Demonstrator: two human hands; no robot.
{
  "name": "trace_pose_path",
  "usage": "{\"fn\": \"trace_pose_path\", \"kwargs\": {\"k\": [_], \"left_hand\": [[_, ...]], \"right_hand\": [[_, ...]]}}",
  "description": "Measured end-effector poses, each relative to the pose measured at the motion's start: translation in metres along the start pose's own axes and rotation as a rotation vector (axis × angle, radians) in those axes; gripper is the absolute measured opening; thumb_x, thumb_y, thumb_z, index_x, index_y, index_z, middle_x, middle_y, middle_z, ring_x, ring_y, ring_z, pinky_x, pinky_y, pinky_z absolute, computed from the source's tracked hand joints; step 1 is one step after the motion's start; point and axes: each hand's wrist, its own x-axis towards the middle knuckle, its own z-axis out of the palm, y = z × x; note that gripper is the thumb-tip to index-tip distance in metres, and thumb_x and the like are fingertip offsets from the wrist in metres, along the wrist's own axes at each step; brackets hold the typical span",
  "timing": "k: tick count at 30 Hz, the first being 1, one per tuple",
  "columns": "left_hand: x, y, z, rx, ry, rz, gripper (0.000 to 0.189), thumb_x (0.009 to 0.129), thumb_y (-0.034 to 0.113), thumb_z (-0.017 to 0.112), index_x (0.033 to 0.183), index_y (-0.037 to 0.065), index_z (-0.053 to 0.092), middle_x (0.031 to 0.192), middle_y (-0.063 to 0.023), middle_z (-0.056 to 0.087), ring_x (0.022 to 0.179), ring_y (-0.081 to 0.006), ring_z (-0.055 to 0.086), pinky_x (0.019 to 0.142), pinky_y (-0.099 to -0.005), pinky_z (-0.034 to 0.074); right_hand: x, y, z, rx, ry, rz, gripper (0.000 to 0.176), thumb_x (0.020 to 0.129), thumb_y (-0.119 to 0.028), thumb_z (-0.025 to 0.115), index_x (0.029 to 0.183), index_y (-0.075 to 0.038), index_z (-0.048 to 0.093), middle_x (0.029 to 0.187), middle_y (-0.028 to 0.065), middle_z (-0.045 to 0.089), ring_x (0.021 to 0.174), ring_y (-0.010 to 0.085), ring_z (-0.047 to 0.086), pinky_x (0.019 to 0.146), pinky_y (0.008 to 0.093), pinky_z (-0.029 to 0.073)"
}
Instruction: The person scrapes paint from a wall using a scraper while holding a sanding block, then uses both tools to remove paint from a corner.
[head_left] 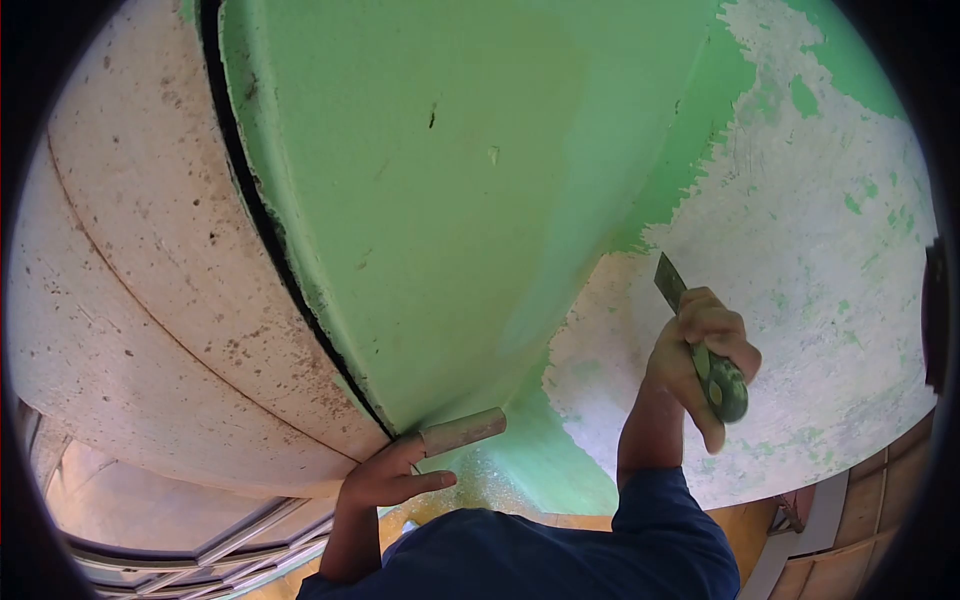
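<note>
My right hand (705, 340) is closed around the handle of a putty knife (722, 385), with its thumb pointing down. The metal blade points up and left in front of a pale patch of wall (800, 270) where the green paint is gone. At the lower middle, my left hand (385, 475) is by the foot of the green wall (440, 230). A grey-brown bar-shaped piece (463, 432) sticks out from its fingers, which are partly hidden; its thumb stands apart below. I cannot make out what the piece is.
A stained beige wall section (160, 230) curves along the left, split from the green wall by a dark gap (265, 220). A window with metal bars (230, 540) is at lower left. Brown panels (850, 530) and a light strip stand at lower right.
</note>
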Motion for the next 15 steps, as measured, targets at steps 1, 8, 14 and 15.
{"fn": "trace_pose_path", "kwargs": {"k": [1,8,14,15], "left_hand": [[0.000,0.001,0.001,-0.014,-0.012,0.001,0.054,0.079,0.007,0.063,0.128,-0.002,0.041,0.128,-0.0113,0.046,0.120,-0.0196,0.039,0.101,-0.0325,0.028],[-0.001,-0.006,-0.001,0.026,-0.018,-0.002,0.061,0.082,0.022,0.064,0.131,-0.003,0.037,0.130,-0.0145,0.044,0.122,-0.0222,0.038,0.102,-0.0323,0.026],[-0.002,-0.004,0.000,0.018,-0.006,-0.010,0.052,0.080,0.009,0.063,0.126,-0.003,0.043,0.125,-0.0111,0.048,0.116,-0.0197,0.042,0.098,-0.0323,0.031],[-0.003,-0.005,0.001,0.051,0.012,-0.005,0.052,0.080,0.009,0.063,0.126,-0.003,0.043,0.125,-0.0110,0.049,0.115,-0.0198,0.042,0.098,-0.0323,0.032]], "right_hand": [[-0.002,0.005,0.001,-0.001,0.001,0.003,0.046,0.081,-0.051,0.056,0.088,-0.008,0.042,0.060,0.0074,0.045,0.047,0.0159,0.039,0.046,0.0306,0.034],[-0.004,0.002,-0.008,-0.019,-0.001,0.084,0.050,0.071,-0.055,0.049,0.077,-0.006,0.044,0.061,0.0084,0.047,0.048,0.0174,0.040,0.046,0.0316,0.033],[-0.013,0.012,-0.003,-0.008,-0.012,0.131,0.016,0.072,0.010,0.049,0.078,-0.004,0.045,0.063,0.0091,0.050,0.055,0.0184,0.047,0.051,0.0294,0.040],[-0.012,0.011,-0.001,-0.001,-0.011,0.126,0.016,0.072,0.010,0.049,0.078,-0.004,0.045,0.063,0.0091,0.050,0.055,0.0184,0.047,0.051,0.0294,0.040]]}}
